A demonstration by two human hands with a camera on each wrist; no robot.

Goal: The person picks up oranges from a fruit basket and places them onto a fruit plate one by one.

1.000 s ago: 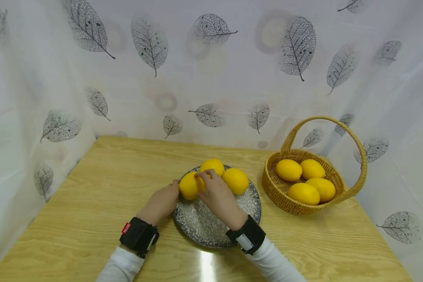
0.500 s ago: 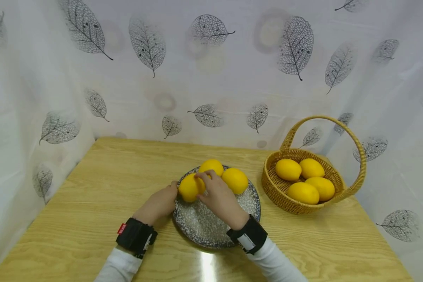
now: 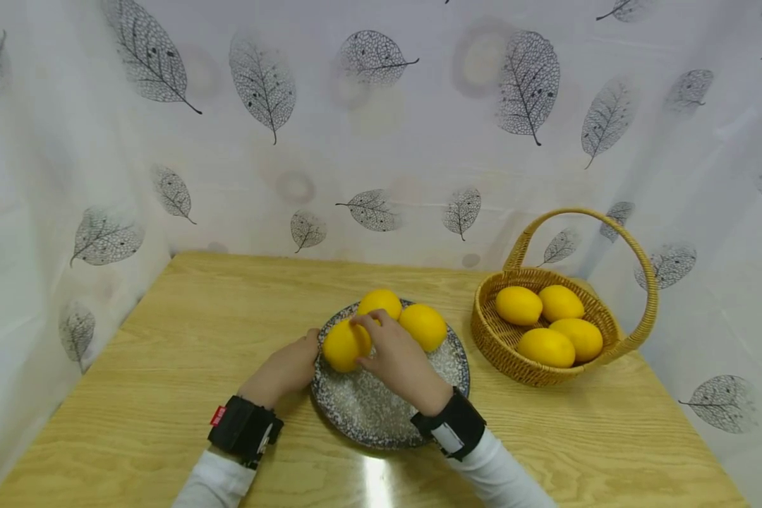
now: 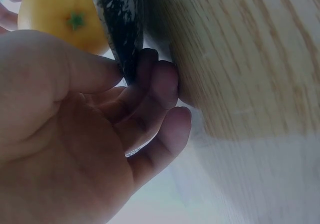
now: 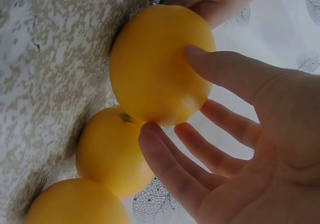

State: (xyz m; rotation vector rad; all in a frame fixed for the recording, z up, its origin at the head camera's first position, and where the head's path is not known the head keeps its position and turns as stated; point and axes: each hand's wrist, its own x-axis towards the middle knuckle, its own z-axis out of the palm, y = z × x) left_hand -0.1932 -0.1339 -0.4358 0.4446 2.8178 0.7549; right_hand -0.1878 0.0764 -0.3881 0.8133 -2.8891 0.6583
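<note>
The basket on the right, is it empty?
No, the basket holds four yellow fruits in the head view.

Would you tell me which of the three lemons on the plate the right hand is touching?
The leftmost lemon, nearest the left hand; the right hand wraps its fingers round it, and the other two lemons lie untouched behind.
</note>
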